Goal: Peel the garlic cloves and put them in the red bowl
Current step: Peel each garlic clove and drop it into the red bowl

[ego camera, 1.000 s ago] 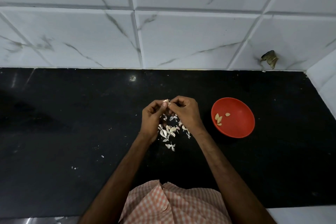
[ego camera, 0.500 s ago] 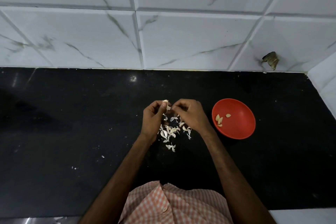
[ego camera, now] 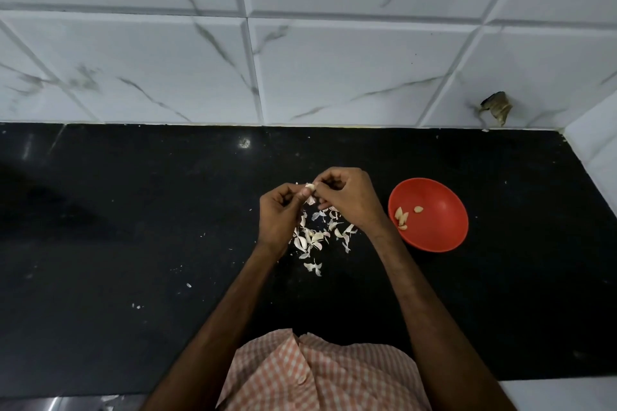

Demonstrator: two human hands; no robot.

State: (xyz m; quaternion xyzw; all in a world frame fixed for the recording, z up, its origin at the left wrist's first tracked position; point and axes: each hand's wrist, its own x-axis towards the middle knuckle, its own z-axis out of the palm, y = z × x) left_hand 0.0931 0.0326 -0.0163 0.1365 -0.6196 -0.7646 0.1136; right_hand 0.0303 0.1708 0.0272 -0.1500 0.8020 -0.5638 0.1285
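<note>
Black stone forms the desk (ego camera: pixel 133 210). It spans the width of the head view and meets a white, marble-patterned tiled wall (ego camera: pixel 334 70) at the back.

Head view, hands:
- Both hands are held just above the desk near its centre, fingertips together.
- The left hand (ego camera: pixel 278 220) pinches a garlic clove (ego camera: pixel 310 187) between thumb and forefinger. Its remaining fingers are curled.
- The right hand (ego camera: pixel 350 200) grips the same clove from the opposite side with thumb and forefinger. Its other fingers are curled under.
- The clove appears to carry some skin, but it is too small in the frame to confirm.

Head view, desk:
- A scatter of garlic skins (ego camera: pixel 317 233) lies on the desk directly beneath the hands and spreads toward the person.
- Small white flecks lie further to the left.
- The red bowl (ego camera: pixel 440 210) stands upright on the desk to the right of the right hand, near it but not touching.
- Several peeled cloves (ego camera: pixel 402 217) lie inside the bowl against its left wall, one of them slightly apart toward the centre.

Head view, edges:
- A checked orange-and-white shirt (ego camera: pixel 320 377) fills the bottom centre.
- A dark brownish object (ego camera: pixel 495 107) sits against the foot of the wall, beyond the bowl.
</note>
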